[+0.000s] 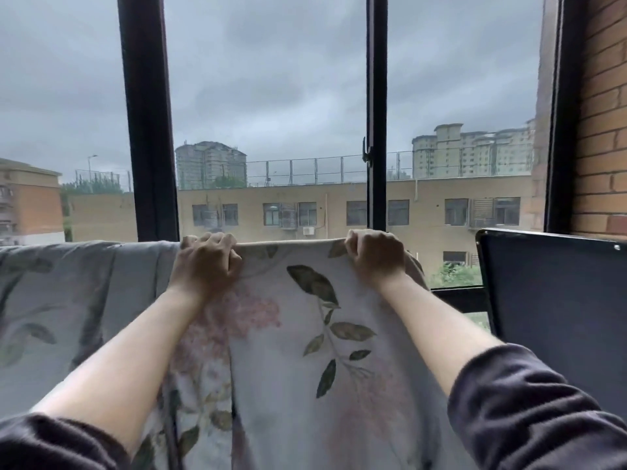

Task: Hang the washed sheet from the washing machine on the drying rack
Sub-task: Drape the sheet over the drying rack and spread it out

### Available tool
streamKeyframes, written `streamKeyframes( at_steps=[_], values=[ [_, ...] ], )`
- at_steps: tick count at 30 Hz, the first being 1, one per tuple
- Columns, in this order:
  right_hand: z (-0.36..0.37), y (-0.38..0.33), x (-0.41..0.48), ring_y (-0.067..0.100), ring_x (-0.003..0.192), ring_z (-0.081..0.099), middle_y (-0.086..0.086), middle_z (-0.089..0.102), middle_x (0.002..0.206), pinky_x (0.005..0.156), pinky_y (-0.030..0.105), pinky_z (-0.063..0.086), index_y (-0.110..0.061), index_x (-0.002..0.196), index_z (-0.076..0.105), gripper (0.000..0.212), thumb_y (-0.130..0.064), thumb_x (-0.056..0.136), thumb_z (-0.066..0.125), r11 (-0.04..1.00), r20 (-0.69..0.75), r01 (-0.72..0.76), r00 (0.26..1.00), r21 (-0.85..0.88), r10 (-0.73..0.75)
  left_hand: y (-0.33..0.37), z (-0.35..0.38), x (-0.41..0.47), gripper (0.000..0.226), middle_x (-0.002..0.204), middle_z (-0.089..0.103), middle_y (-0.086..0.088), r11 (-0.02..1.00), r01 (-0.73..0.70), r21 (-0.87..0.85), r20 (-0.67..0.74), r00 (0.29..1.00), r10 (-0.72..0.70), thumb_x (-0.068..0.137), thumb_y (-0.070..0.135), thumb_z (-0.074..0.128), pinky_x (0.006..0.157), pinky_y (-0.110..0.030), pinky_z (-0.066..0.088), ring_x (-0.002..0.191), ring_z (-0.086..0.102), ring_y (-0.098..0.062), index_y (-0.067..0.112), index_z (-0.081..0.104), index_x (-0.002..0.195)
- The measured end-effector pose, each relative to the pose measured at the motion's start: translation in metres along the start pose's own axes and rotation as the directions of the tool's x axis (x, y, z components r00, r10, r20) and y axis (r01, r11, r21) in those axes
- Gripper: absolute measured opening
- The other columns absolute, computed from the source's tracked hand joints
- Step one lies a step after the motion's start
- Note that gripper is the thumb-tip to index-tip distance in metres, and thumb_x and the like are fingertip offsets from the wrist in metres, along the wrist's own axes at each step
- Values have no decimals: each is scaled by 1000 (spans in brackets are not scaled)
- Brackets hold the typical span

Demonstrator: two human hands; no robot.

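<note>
A pale grey sheet (291, 334) printed with green leaves and pink flowers hangs in front of me, draped over a bar that the cloth hides. My left hand (207, 261) grips the sheet's top fold near the middle, fingers curled over the edge. My right hand (375, 254) grips the same top fold further right, close to the sheet's right end. Both forearms reach forward from dark sleeves. The sheet runs on to the left (68, 300) in loose folds. The drying rack itself is hidden under the cloth.
Behind the sheet stands a large window with black frames (149, 130) and a latch (366, 152). A dark flat panel (556, 300) leans at the right. A brick wall (600, 130) closes the right side. Buildings lie outside.
</note>
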State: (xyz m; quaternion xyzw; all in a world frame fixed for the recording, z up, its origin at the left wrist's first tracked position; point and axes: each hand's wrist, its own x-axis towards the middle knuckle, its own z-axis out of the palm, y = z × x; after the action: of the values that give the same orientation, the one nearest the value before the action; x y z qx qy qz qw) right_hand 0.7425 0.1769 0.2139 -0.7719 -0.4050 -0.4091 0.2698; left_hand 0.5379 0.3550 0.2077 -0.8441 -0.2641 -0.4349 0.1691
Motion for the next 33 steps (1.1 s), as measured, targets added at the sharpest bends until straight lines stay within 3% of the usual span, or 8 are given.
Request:
streamKeyframes(
  at_steps=[5, 8, 12, 16, 23, 28, 31, 33],
  values=[
    [4, -19, -3, 29, 77, 62, 12, 69, 87, 73, 32, 40, -8, 83, 64, 43, -29, 100, 31, 998, 12, -29, 999, -59, 30, -59, -6, -4, 14, 86, 66, -9, 991, -19, 136, 53, 999, 12, 79, 8, 44, 81, -42, 39, 83, 60, -30, 11, 57, 83],
    [10, -37, 1, 29, 80, 62, 13, 68, 89, 76, 32, 38, -7, 82, 64, 41, -27, 99, 32, 996, 14, -73, 997, -45, 74, -83, -6, -10, 21, 84, 65, -13, 981, -59, 187, -3, 998, 61, 77, -2, 42, 77, -46, 42, 80, 59, -33, 6, 59, 86],
    [15, -63, 4, 28, 94, 54, 11, 62, 96, 92, 40, 28, -8, 86, 65, 47, -30, 97, 25, 982, 27, -124, 991, -142, 130, -80, -9, -8, 29, 111, 61, -10, 976, -36, 217, 89, 996, 17, 88, 2, 34, 89, -42, 35, 105, 53, -28, 10, 53, 110],
    [26, -136, 11, 27, 99, 56, 7, 63, 105, 94, 39, 32, -15, 99, 63, 42, -36, 99, 28, 995, 154, 95, 984, -35, -88, -62, -8, -5, 31, 121, 55, -8, 969, -97, 228, 116, 991, 72, 91, 4, 31, 96, -43, 34, 114, 49, -27, 11, 46, 118],
    [37, -169, 11, 27, 91, 62, 10, 70, 97, 89, 36, 37, -14, 95, 67, 49, -36, 100, 24, 999, 115, 5, 993, -35, 0, -95, -19, -6, 28, 109, 60, -11, 984, -94, 154, 56, 995, 87, 90, 5, 38, 87, -38, 42, 99, 56, -32, 11, 57, 109],
    [38, -181, 8, 27, 86, 62, 10, 71, 92, 87, 34, 38, -13, 87, 68, 46, -33, 99, 28, 998, 61, -4, 998, -63, 8, -144, -47, 8, 28, 93, 70, -17, 914, 230, -335, -18, 968, -250, 77, 0, 45, 76, -37, 49, 90, 62, -37, 13, 68, 87],
    [37, -178, 8, 26, 84, 62, 9, 70, 91, 92, 36, 37, -14, 85, 67, 47, -34, 99, 27, 998, 73, -21, 997, -62, 26, -176, -67, 16, 27, 98, 67, -24, 828, 418, -374, -23, 888, -459, 80, -1, 45, 81, -38, 48, 95, 60, -40, 10, 70, 86],
    [36, -172, 9, 26, 84, 62, 10, 71, 91, 95, 38, 36, -14, 85, 67, 48, -34, 99, 26, 997, 85, -23, 996, -70, 29, -207, -77, 16, 23, 106, 64, -27, 798, 545, -257, -14, 824, -567, 85, 4, 47, 85, -42, 46, 102, 58, -43, 6, 68, 94]
  ],
)
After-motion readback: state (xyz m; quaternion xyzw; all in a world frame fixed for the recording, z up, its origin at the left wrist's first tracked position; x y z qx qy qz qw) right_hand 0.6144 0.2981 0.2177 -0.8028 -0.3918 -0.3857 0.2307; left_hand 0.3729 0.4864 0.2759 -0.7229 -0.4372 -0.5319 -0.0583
